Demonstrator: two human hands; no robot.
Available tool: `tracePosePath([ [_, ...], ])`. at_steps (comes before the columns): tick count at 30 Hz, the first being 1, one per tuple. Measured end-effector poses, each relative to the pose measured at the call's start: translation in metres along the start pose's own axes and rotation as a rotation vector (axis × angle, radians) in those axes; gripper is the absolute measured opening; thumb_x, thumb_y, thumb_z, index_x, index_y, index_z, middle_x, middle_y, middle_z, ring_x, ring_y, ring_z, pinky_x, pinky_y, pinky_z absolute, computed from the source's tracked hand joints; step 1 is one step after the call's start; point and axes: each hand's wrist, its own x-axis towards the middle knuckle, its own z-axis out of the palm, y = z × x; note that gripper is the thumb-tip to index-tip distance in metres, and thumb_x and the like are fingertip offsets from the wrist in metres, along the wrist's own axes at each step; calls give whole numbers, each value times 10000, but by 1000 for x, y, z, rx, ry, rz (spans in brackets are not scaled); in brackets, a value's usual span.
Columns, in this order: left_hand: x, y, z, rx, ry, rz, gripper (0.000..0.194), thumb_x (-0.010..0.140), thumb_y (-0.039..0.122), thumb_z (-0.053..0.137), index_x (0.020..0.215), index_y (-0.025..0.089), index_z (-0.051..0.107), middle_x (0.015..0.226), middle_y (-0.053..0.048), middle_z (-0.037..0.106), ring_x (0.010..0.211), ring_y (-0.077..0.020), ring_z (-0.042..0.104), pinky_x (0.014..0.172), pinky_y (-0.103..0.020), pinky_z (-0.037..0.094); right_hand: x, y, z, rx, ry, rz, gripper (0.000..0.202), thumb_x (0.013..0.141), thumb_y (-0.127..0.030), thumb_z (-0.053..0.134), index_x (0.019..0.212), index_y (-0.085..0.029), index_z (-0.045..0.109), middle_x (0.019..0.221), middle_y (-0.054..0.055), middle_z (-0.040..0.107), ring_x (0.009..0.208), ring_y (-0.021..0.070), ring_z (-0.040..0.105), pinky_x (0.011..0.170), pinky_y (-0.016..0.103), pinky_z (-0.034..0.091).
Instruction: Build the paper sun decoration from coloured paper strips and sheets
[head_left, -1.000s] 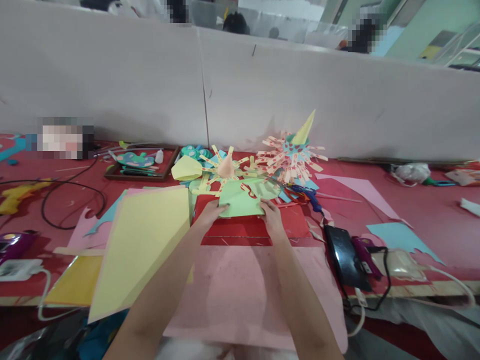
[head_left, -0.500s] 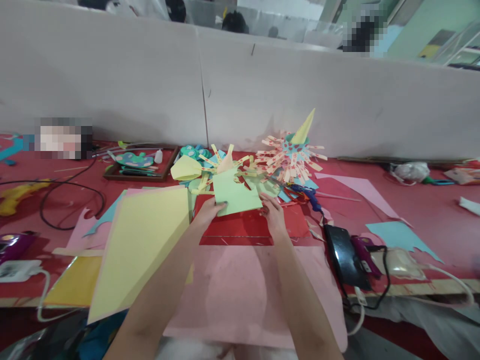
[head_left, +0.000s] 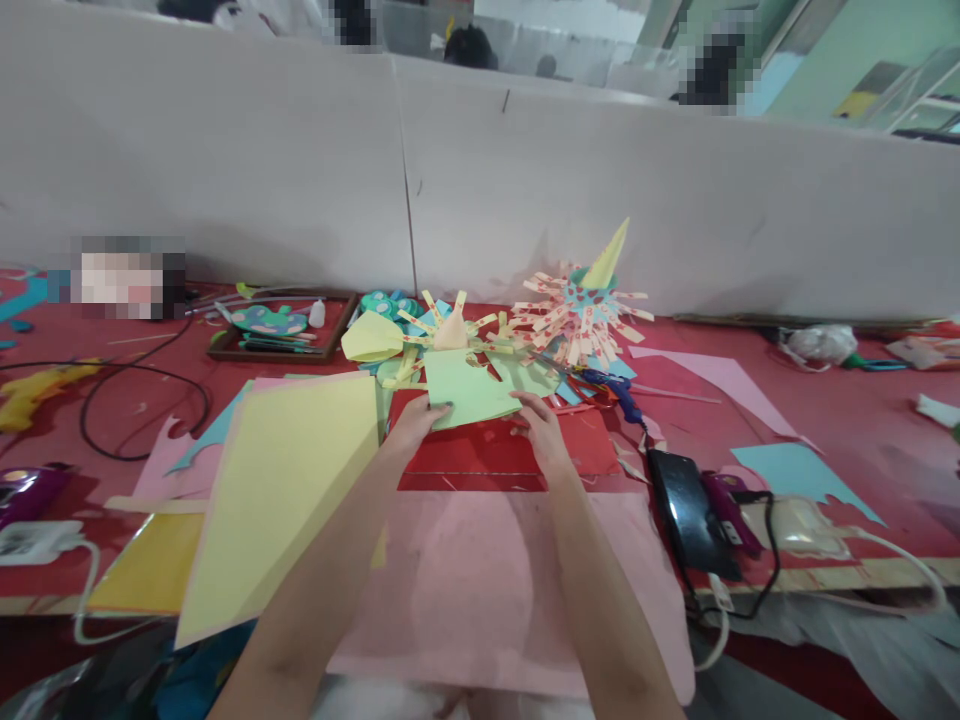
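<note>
A light green sheet of paper [head_left: 471,390] with a cut upper edge is held above a red sheet [head_left: 480,455]. My left hand [head_left: 420,420] pinches its lower left corner between thumb and fingers. At the lower right corner, my right hand [head_left: 538,420] grips the paper with its thumb and index finger. Just behind the sheet lie yellow paper pieces with thin strips [head_left: 450,325]. A pink fringed paper shape with a yellow cone [head_left: 609,255] stands to the right of them.
Large yellow sheets [head_left: 292,470] lie left of my forearm. A blue glue gun [head_left: 619,390], a black phone [head_left: 691,510] and cables are on the right. Back left is a brown tray [head_left: 217,350] of paper pieces. A pale partition [head_left: 300,170] stands behind.
The green paper has tipped to lie flatter, its right corner slightly higher. My right hand has shifted slightly with it.
</note>
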Motion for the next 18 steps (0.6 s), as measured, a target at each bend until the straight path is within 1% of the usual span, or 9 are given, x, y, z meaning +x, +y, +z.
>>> tracePosePath([
  [2, -2, 2, 1, -7, -5, 6, 396, 482, 375, 752, 782, 131, 670, 785, -66, 712, 853, -243, 638, 861, -387, 444, -1, -2, 2, 3, -24, 4, 289, 604, -315, 579, 882, -239, 604, 921, -17, 621, 655, 109, 606, 486, 198, 428],
  [6, -7, 7, 3, -36, -18, -38, 319, 544, 320, 730, 793, 137, 651, 829, -59, 709, 849, -236, 641, 807, -395, 494, -2, -4, 5, 31, -31, 32, 240, 588, -338, 628, 776, -216, 541, 729, -34, 580, 611, 120, 601, 462, 193, 418],
  [8, -9, 11, 6, -72, -32, -75, 279, 573, 279, 718, 800, 139, 637, 842, -56, 706, 820, -228, 650, 770, -393, 519, -1, -2, 5, 47, -24, 38, 241, 590, -347, 637, 745, -213, 510, 680, -45, 550, 596, 118, 598, 456, 192, 417],
  [11, -11, 14, 8, -107, -34, -77, 240, 606, 239, 702, 812, 138, 631, 851, -57, 704, 799, -223, 659, 759, -389, 534, 1, 2, 5, 72, -34, 25, 270, 600, -365, 649, 765, -217, 495, 684, -51, 536, 591, 116, 595, 457, 197, 424],
  [14, -11, 13, 7, -93, -33, -63, 246, 628, 255, 700, 836, 140, 637, 888, -62, 704, 848, -227, 651, 771, -387, 540, 2, 4, 4, 67, -44, 6, 331, 593, -403, 683, 799, -224, 496, 705, -50, 546, 608, 124, 597, 470, 212, 437],
  [18, -9, 10, 6, -69, -43, -52, 255, 652, 284, 695, 854, 142, 631, 915, -66, 698, 891, -226, 643, 782, -384, 542, 3, 5, 6, 11, 12, -26, 375, 565, -474, 704, 735, -210, 498, 656, -45, 540, 609, 137, 588, 492, 235, 449],
])
